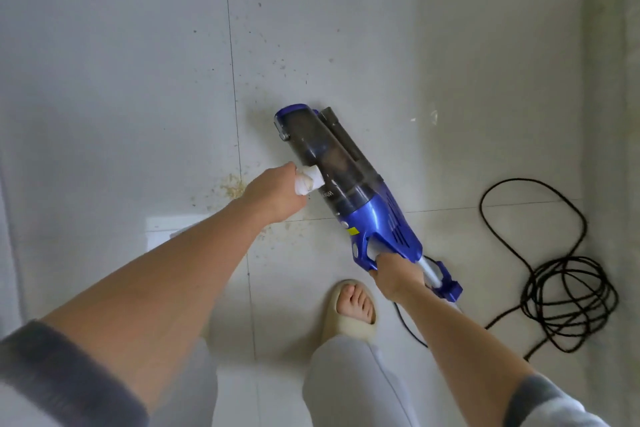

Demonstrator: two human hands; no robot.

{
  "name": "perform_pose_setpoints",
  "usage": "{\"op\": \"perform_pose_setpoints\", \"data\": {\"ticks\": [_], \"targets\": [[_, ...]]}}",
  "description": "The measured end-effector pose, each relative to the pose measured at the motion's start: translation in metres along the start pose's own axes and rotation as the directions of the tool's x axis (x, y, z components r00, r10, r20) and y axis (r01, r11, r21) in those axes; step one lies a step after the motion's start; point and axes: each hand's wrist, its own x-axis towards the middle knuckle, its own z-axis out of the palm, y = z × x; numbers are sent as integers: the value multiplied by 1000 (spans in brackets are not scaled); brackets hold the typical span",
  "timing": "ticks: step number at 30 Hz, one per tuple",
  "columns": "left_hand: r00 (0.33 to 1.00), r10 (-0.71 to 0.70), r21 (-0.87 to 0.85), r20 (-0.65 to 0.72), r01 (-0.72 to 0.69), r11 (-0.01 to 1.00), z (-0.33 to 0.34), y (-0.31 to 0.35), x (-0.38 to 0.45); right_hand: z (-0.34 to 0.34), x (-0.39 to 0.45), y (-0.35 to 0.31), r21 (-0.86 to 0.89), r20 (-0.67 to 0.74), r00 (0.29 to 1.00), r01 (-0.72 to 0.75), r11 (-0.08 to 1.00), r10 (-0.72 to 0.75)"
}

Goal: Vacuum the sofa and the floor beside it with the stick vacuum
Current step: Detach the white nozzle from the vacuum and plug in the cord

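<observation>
I'm gripping the vacuum (349, 180) handle with my right hand (398, 274), left hand (277, 194) pinching a white wad (308, 182), while crumbs (232, 187) are still littering the floor (121, 80).

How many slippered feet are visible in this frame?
1: a foot in a cream slipper on the floor tile, below the vacuum. The other foot may be hidden.

Both arms out forward, bare forearms. Left hand (273, 192) fingers curled round white wad (309, 181). Right hand (398, 272) gripping vacuum (346, 180) handle, wrist angled down.
</observation>
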Motion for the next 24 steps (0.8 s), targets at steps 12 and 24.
{"op": "perform_pose_setpoints", "data": {"ticks": [12, 24], "targets": [[988, 84, 163, 128, -104, 981, -81, -25, 43, -103, 26, -87, 482, -437, 862, -17, 876, 257], [677, 653, 749, -339, -226, 623, -61, 0, 214, -149, 175, -76, 447, -479, 877, 270, 853, -27]]}}
